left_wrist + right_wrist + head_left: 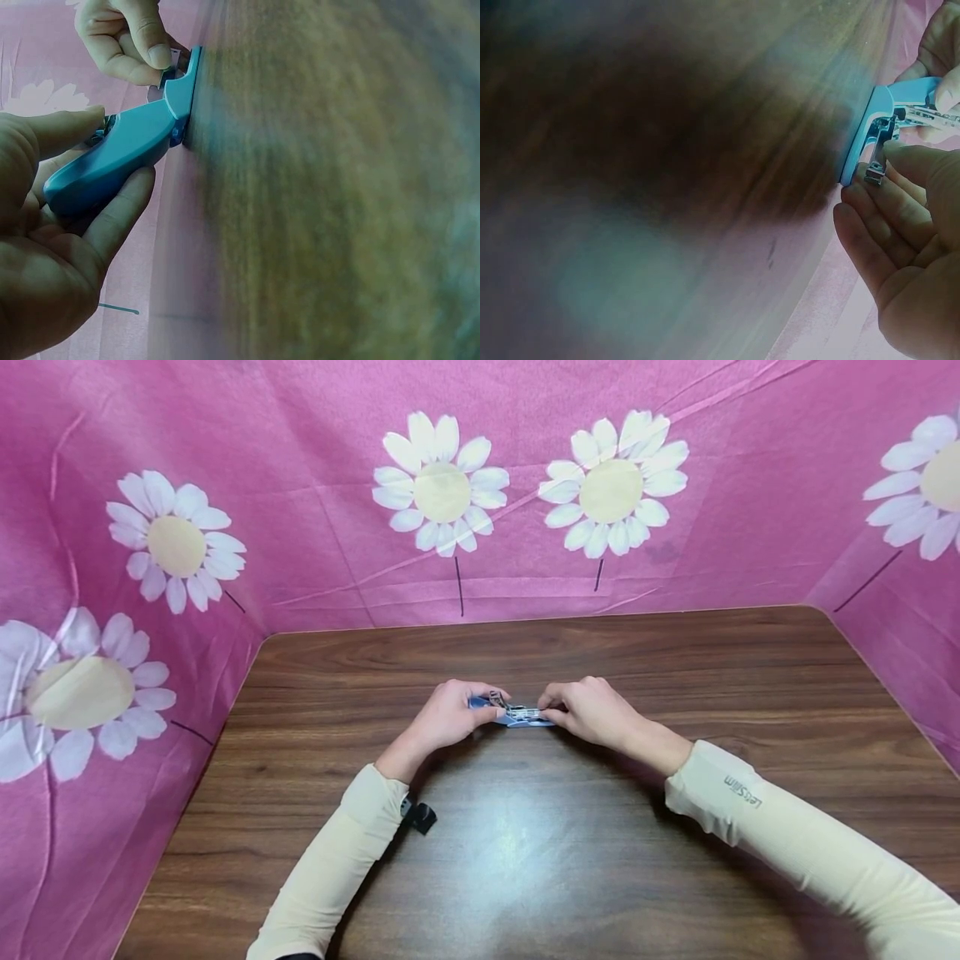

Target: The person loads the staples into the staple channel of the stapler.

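A blue stapler [531, 723], folded open, lies between both hands over the table. My left hand [450, 714] grips its blue top cover [112, 161], thumb on the metal inner side and fingers underneath. At the other end my right hand [596, 710] pinches the stapler near its base. In the right wrist view, the right thumb presses the narrow metal magazine [877, 159] beside the blue base [853, 154], with the fingers behind it. A spring-like metal part [926, 115] shows inside the cover. Whether staples sit in the magazine is too small to tell.
The brown wooden table [510, 877] spreads around both hands. A pink cloth [315, 510] with white daisies stands behind the table and along its sides. A black device [418, 817] hangs at the left wrist, by the cream sleeve [337, 868].
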`<state>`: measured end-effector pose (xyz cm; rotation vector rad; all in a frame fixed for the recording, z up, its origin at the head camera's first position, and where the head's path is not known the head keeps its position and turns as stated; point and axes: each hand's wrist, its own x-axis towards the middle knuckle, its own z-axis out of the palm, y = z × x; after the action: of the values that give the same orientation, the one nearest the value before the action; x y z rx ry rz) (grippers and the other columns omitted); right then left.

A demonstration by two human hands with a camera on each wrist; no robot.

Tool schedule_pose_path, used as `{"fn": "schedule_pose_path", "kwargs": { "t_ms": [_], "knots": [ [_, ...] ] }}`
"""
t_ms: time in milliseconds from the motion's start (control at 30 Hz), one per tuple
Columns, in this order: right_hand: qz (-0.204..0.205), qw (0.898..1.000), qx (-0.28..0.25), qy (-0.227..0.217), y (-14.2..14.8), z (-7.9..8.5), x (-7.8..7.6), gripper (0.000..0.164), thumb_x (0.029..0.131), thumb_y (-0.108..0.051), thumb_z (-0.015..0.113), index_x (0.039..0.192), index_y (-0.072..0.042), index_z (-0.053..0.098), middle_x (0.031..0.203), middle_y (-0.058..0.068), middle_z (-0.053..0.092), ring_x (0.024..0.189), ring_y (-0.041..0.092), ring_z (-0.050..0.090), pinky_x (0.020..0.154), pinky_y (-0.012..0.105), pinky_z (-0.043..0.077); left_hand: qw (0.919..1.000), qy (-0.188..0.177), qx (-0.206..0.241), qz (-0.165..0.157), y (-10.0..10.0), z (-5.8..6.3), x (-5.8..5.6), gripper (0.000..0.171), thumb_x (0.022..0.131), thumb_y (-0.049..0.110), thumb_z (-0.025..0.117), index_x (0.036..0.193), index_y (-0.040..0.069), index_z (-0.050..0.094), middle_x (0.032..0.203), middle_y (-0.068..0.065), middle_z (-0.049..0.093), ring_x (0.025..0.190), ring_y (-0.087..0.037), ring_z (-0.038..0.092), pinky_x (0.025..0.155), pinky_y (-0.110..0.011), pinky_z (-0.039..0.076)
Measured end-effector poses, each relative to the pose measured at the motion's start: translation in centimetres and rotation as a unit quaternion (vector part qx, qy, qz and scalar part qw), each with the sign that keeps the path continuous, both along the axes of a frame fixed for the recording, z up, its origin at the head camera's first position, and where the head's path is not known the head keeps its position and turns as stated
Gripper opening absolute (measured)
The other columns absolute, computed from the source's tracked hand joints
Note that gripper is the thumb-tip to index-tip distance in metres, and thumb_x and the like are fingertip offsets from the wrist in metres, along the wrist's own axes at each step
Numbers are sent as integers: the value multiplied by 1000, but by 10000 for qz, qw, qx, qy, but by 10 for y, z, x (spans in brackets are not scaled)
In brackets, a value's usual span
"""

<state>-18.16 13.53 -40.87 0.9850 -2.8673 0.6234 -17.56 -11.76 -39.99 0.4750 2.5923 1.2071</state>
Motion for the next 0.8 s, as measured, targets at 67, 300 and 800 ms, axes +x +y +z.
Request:
{"fn": "schedule_pose_path", "kwargs": {
  "t_ms": [67, 300, 800],
  "knots": [
    [-14, 10000, -3, -6, 0, 0, 0, 9, 90, -25, 77, 96, -18, 77, 85, -6, 78, 67, 9, 64, 69, 42, 55, 10000, -22, 10, -4, 0, 0, 0, 25, 93, 26, 73, 118, 21, 76, 84, 1, 74, 49, -11, 56, 49, -25, 45],
    [-34, 9999, -122, -66, 1, -1, 0, 10, 89, -23, 78, 97, -17, 78, 86, -4, 78, 69, 9, 66, 70, 42, 56, 10000, -57, 53, 26, 0, 1, 1, 25, 93, 25, 73, 117, 21, 76, 85, 0, 74, 49, -13, 58, 49, -26, 46],
    [-217, 9918, -599, -1110, 10, -4, -7, 16, 87, -15, 78, 103, -17, 76, 94, -5, 79, 84, 8, 71, 77, 34, 55, 10000, 85, 3, 21, 0, 0, 0, 24, 91, 27, 75, 115, 23, 77, 87, 3, 74, 51, -13, 59, 52, -28, 48]
  ]
}}
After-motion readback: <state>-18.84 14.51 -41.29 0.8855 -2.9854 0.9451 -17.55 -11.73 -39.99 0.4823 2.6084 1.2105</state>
